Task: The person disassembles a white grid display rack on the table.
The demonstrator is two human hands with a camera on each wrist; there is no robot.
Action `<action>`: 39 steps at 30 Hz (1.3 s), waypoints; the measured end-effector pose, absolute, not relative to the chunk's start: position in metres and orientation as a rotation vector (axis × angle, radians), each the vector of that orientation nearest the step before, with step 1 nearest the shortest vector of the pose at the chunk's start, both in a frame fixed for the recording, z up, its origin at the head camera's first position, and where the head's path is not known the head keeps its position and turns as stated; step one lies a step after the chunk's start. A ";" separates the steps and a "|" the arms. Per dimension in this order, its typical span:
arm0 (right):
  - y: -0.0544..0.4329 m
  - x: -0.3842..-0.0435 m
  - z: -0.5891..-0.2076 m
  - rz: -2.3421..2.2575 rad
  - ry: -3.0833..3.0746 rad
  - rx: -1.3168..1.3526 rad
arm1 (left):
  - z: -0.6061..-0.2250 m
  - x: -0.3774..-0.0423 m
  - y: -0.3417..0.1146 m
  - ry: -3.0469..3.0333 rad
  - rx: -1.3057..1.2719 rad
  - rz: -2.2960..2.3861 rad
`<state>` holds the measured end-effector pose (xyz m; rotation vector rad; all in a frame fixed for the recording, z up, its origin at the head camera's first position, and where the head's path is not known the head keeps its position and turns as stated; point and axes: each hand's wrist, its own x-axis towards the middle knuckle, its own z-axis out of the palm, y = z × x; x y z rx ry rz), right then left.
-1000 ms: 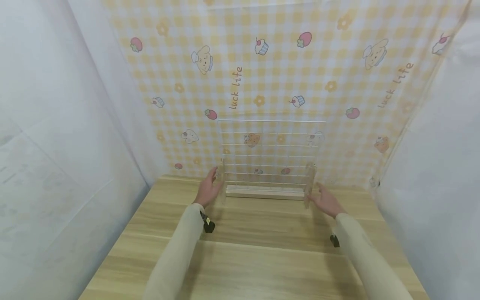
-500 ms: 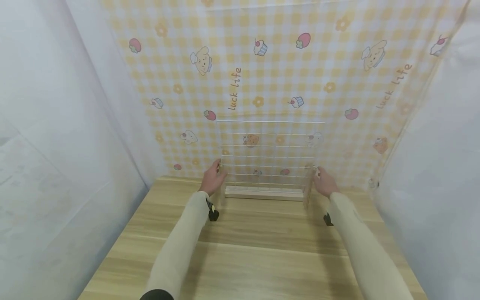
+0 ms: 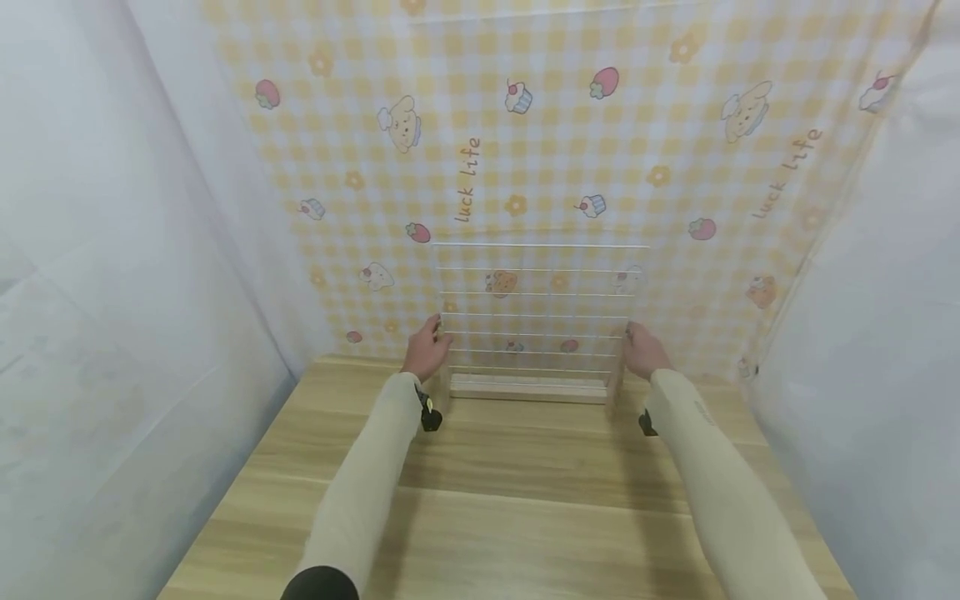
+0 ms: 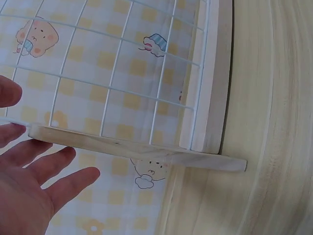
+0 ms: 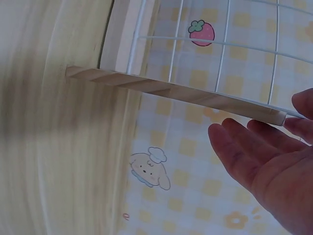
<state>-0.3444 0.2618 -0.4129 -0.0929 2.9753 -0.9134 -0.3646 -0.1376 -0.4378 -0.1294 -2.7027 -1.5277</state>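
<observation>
a white wire rack (image 3: pixel 534 316) with a pale wooden bar (image 3: pixel 528 388) along its foot stands upright at the back of the table (image 3: pixel 510 467). at its left end, the left hand (image 3: pixel 426 350) has its thumb and forefinger on either side of the frame, other fingers spread by the wooden side piece (image 4: pixel 112 147); whether it grips firmly cannot be told. the right hand (image 3: pixel 647 352) pinches the other end, its remaining fingers slanting below. both hands partly cover the rack's ends in the head view.

just behind hangs a yellow checked cloth (image 3: pixel 555 158) that reads "luck life" in 2 places, among strawberries, cupcakes and flowers. faint marks on the right sleeve (image 3: pixel 720 475) are too small to read. 2 white curtains (image 3: pixel 150 333) flank the table. a black rounded thing (image 3: pixel 321 583) covers part of the left sleeve (image 3: pixel 363 475).
</observation>
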 end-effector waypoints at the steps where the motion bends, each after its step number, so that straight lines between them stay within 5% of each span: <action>1: 0.261 -0.345 -0.414 -0.912 2.970 -0.093 | -0.438 -0.364 -0.138 -2.704 -0.115 -1.533; 22: 0.262 -0.351 -0.435 -0.955 3.048 0.000 | -0.445 -0.365 -0.151 -2.627 -0.068 -1.466; 39: 0.260 -0.355 -0.437 -0.995 3.159 -0.026 | -0.463 -0.317 -0.180 -2.452 -0.220 -1.592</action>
